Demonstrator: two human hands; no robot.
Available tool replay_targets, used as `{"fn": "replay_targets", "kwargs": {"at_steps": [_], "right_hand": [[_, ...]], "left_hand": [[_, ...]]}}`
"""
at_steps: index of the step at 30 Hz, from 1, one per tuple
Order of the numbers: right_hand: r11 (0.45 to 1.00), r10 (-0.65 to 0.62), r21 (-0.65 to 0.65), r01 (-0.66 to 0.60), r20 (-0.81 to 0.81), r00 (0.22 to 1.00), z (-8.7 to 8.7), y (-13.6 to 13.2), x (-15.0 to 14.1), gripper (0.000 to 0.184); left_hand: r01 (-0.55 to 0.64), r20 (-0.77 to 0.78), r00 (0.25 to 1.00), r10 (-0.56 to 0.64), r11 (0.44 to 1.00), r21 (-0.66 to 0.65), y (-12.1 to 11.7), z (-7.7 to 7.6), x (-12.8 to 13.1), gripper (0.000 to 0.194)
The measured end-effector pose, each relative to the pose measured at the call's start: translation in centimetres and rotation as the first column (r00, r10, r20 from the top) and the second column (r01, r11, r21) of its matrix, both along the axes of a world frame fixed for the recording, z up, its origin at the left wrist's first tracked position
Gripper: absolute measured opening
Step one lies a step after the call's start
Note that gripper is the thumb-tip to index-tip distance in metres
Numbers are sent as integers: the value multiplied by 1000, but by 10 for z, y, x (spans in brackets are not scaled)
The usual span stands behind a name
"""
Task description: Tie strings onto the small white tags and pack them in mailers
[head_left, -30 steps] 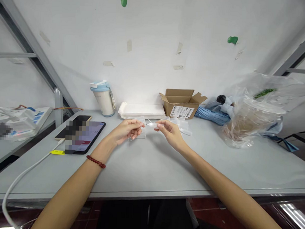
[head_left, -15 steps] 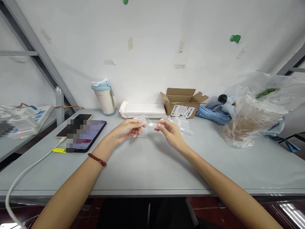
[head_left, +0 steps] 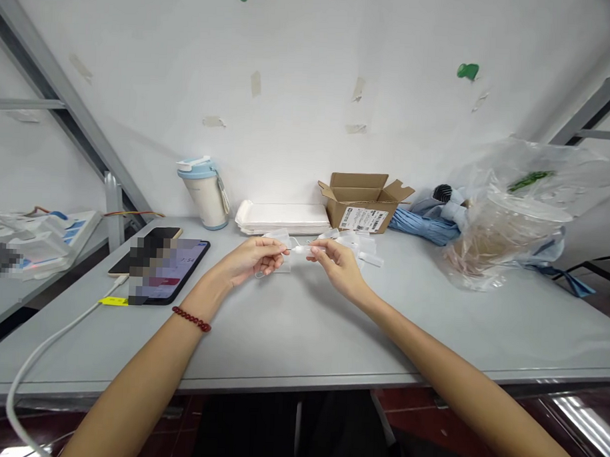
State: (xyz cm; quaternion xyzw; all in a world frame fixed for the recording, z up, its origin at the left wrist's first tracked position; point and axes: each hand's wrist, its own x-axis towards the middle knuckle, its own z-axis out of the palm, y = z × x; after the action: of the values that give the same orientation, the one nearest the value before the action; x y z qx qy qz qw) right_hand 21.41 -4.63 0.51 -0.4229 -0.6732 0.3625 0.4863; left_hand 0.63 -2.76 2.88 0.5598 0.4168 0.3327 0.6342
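Observation:
Above the middle of the desk, my right hand (head_left: 340, 266) pinches a small white plastic piece (head_left: 300, 250) between thumb and fingertips. My left hand (head_left: 251, 261), a dark red bead bracelet on its wrist, is closed in a pinch just left of that piece. It seems to grip the end of a thin white cord (head_left: 295, 240), part of which loops out below the fingers; the exact hold is too small to make out. Several translucent plastic pieces (head_left: 371, 259) lie on the desk behind and beside my hands, partly hidden by them.
Behind my hands stand a stack of white trays (head_left: 285, 218), an open cardboard box (head_left: 365, 217) and a cream tumbler (head_left: 206, 198). Two phones (head_left: 176, 277) and a white cable (head_left: 55, 340) lie left. Blue cloth (head_left: 420, 224) and a plastic-wrapped container (head_left: 515, 229) sit right.
The view has shifted slightly, so everything appears a little further left. Both hands keep their pinch, with the fingertips nearly in the same place around the white piece.

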Motion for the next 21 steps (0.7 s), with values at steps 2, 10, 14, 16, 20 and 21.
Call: {"fn": "replay_targets", "kwargs": {"at_steps": [2,10,14,16,20,21], "right_hand": [[1000,0,-1,0,13,1000,1,-1,0,30],[999,-31,-42,29,-34,999,10,-2,6,38],[997,-39,-75,36,-40,998,13,-3,7,40],[996,-47,-84,44,-41,998,14,-5,6,41],[996,-29,-86,27,-26,999,17,-7,5,39],[996,-30,-86,28,-31,999,18,-7,6,38]], "left_hand": [[0,2,1000,0,1000,6,0,0,1,21],[14,14,1000,-14,1000,-1,-5,2,0,21],[28,0,1000,-28,999,-24,-6,-1,-1,22],[21,1,1000,-21,999,-37,-6,-4,1,22],[-17,48,999,17,1000,-8,-6,-7,7,22],[-24,69,997,24,1000,2,-6,-7,8,21]]}}
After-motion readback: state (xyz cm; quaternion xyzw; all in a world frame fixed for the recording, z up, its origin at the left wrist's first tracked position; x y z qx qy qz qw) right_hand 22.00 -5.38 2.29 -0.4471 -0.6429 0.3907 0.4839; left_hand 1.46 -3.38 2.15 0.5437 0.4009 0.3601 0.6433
